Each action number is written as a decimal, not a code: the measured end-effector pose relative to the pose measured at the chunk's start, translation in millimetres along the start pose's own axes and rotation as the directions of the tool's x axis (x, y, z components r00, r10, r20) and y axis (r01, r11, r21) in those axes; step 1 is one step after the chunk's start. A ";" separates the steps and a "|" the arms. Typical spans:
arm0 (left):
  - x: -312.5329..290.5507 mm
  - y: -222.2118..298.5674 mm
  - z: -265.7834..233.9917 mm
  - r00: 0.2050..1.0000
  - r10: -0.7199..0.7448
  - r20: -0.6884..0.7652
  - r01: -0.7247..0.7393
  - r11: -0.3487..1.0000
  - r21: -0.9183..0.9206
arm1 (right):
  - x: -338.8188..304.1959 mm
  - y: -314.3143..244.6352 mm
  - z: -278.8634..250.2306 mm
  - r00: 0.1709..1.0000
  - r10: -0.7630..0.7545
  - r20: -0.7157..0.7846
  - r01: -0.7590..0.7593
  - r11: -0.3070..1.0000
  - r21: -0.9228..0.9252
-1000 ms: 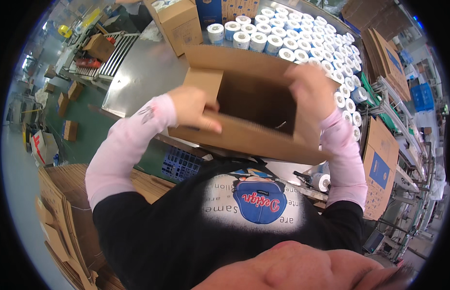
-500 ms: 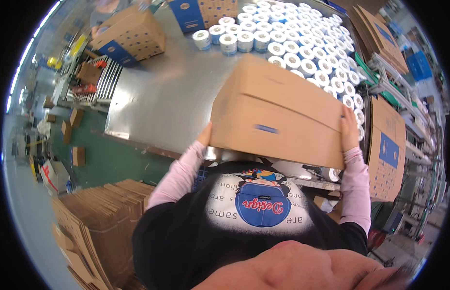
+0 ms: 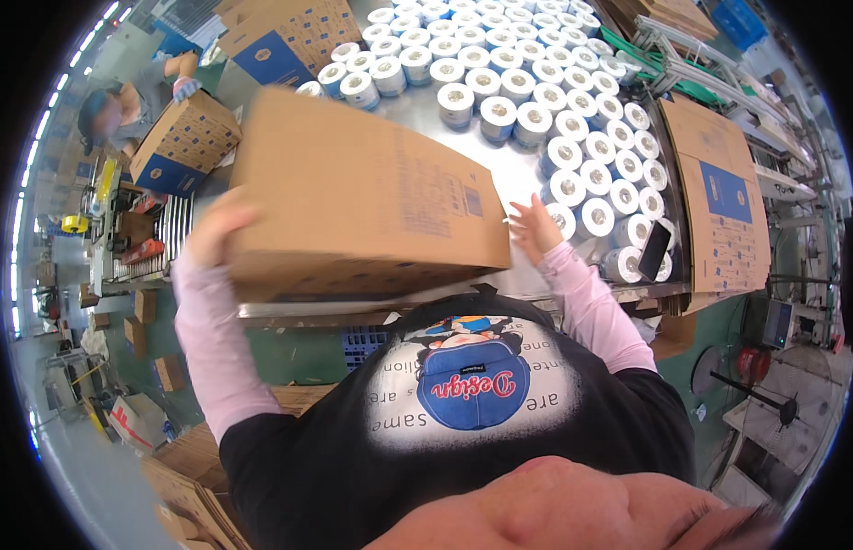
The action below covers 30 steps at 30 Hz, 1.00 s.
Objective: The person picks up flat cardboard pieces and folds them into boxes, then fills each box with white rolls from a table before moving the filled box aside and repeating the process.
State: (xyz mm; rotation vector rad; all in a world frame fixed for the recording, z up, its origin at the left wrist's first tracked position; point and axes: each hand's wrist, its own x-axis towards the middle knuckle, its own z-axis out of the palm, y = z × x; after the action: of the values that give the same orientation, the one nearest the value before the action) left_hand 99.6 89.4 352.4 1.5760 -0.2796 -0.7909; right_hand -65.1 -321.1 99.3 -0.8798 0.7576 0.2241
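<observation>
A large brown cardboard box (image 3: pixel 371 183) stands tilted in front of me over the metal table, its printed side facing up toward me. My left hand (image 3: pixel 223 227), a little blurred, grips its left end. Off the box's right end, my right hand (image 3: pixel 535 229) has its fingers spread and holds nothing; a narrow gap shows between them. Just beyond the right hand stand many white-topped rolls (image 3: pixel 566 188) with blue sides, packed close together on the table. The box hides part of the tabletop and the rolls behind it.
At the far left a co-worker's gloved hand (image 3: pixel 185 89) rests on a blue-printed carton (image 3: pixel 190 142) near a roller conveyor (image 3: pixel 174 225). Another carton (image 3: pixel 293 46) stands behind. A dark phone-like device (image 3: pixel 656 249) leans among the rolls, beside flat cartons (image 3: pixel 720 197) at the right.
The box has swung left and turned, showing a printed side. My left hand moved left with it, while my right hand came off its end and opened. A co-worker has come into fuller view.
</observation>
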 end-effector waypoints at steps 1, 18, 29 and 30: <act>19.7 19.0 34.2 0.990 -0.138 0.032 0.129 0.970 0.205 | -4.4 -16.5 -4.0 0.986 -0.160 0.048 0.166 0.967 -0.191; 53.8 -103.3 -36.7 0.714 0.367 -0.596 0.615 0.077 0.785 | -20.1 -69.9 87.4 0.861 -0.505 0.068 0.487 0.778 -0.397; 69.5 -171.5 -197.8 0.900 -0.197 -0.389 0.276 0.948 0.158 | 48.1 -159.3 3.4 0.702 -0.597 0.388 0.585 0.174 -0.792; 55.8 -208.3 -208.4 0.890 -0.163 -0.426 0.241 0.961 0.134 | 63.5 -142.5 -19.3 0.765 -0.557 0.324 0.590 0.403 -0.699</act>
State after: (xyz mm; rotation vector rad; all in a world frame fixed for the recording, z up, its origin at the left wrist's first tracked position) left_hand 215.9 256.3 132.0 1.9269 0.1284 -0.5805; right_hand 38.2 -433.7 135.8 -1.9333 0.2260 -0.0847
